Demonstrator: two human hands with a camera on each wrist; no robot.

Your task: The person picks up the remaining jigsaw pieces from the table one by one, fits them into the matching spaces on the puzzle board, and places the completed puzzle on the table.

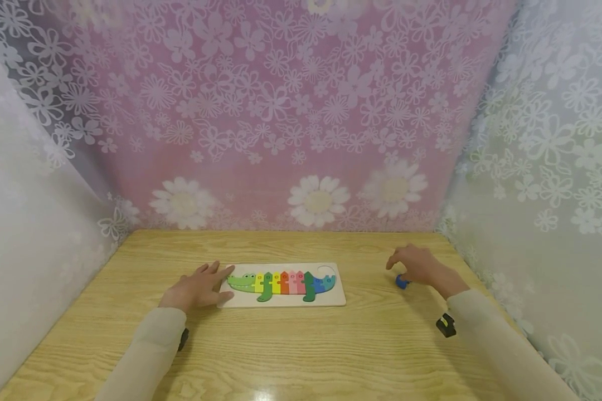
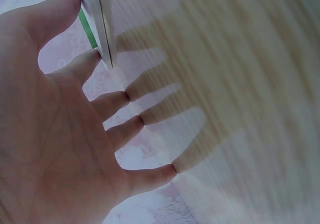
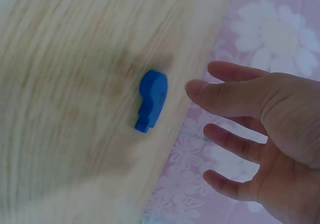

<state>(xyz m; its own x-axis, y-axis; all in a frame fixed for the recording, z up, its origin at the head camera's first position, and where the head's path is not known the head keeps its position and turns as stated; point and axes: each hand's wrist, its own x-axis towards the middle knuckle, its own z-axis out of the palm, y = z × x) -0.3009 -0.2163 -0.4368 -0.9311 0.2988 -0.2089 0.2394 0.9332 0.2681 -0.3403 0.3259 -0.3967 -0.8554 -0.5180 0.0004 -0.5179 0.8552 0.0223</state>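
A pale wooden puzzle board (image 1: 286,303) lies on the table, filled with a colorful crocodile puzzle (image 1: 293,283); an unfilled curled outline (image 1: 326,271) shows at its tail end. My left hand (image 1: 194,288) is spread at the board's left end. In the left wrist view, thumb and index finger touch the board's edge (image 2: 96,24), and the other fingertips rest on the table. To the right of the board lies a loose blue puzzle piece (image 3: 152,100). Over it hovers my right hand (image 1: 423,267), fingers apart and relaxed; the right wrist view shows a gap between fingertips and piece.
The wood-grain table (image 1: 291,351) ends at a pink flowered curtain (image 1: 271,128) behind. Pale flowered cloth (image 1: 547,167) hangs along the right side, near my right forearm, and more cloth (image 1: 35,211) hangs at the left.
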